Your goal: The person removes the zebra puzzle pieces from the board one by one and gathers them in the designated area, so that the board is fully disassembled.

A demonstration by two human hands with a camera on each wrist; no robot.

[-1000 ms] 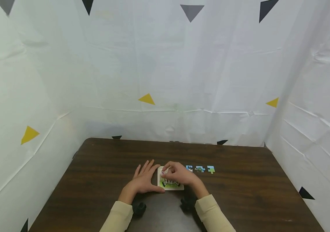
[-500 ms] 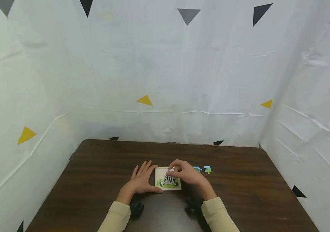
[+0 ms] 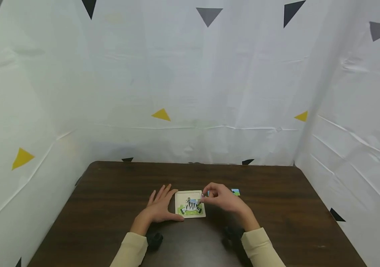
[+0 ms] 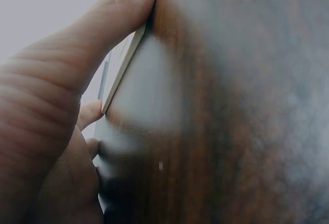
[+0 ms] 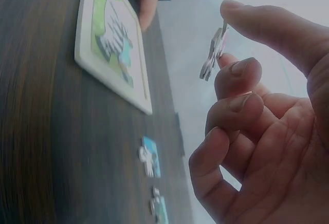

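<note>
A small square puzzle tray (image 3: 181,195) with a pale rim lies on the table, partly filled with a zebra picture (image 3: 191,207). My left hand (image 3: 159,210) rests at the tray's left side, fingers spread and thumb stretched along the near corner; the left wrist view shows the thumb (image 4: 103,26) against the tray's edge. Just right of the tray, my right hand (image 3: 226,198) pinches a puzzle piece (image 5: 213,54) between thumb and forefinger, raised above the table. The piece is seen nearly edge-on in the right wrist view, so its picture is hidden.
A loose puzzle piece (image 3: 235,191) lies beyond my right hand. In the right wrist view a zebra-striped piece (image 5: 149,157) and another piece (image 5: 160,209) lie in a row beside the tray. White sheeting (image 3: 190,74) with printed triangles surrounds the dark wooden table (image 3: 126,185).
My right hand has moved right with the pinched piece, from over the tray to beside it, uncovering the zebra picture. The left hand stays at the tray. The head view has shifted slightly.
</note>
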